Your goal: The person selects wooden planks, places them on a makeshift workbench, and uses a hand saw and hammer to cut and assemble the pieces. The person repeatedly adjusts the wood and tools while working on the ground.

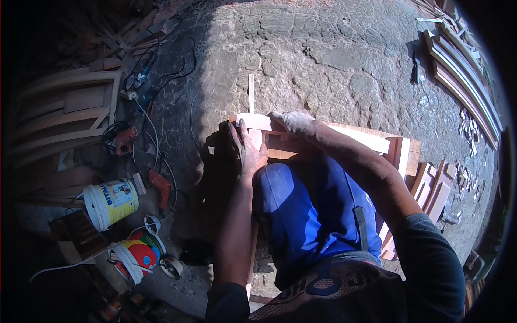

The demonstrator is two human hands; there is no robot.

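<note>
Wooden piece touches the spread left hand, right hand gripping its end.

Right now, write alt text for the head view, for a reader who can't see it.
A person's left hand and right hand touch opposite ends of a short pale board over a wooden frame, before blue-trousered knees. Two buckets and a red power tool are to the left; the rough floor is partly sunlit.

Hard sunlight floods the cracked concrete floor and bleaches the pale wooden rail, while a sharp-edged shadow leaves the left side dim. Fisheye distortion bows the stacked boards at right; corners go black, and the lower-left clutter seems too dark to make out.
</note>
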